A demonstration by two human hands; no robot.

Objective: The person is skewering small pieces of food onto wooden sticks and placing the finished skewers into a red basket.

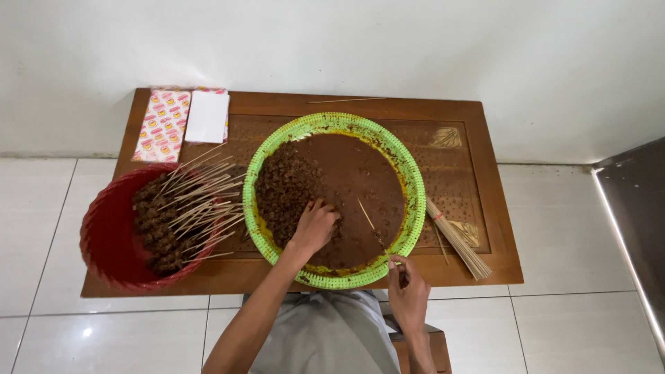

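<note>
A wide green basket-rim bowl [415,181] sits in the middle of a low wooden table [488,187], filled with brown marinated meat pieces [287,188] in sauce. My left hand [315,225] reaches into the bowl, fingers curled over the meat at its near side. At the bowl's near right rim, my right hand [409,294] pinches a thin bamboo skewer [370,220] that slants up over the sauce. Whether the left hand has a piece of meat in it is hidden by the fingers.
A red bowl [104,239] at the table's left end holds several finished meat skewers [181,211]. A bundle of bare bamboo sticks [457,239] lies right of the green bowl. Patterned paper sheets [163,123] and a white sheet [207,116] lie at the far left corner. White tiled floor surrounds the table.
</note>
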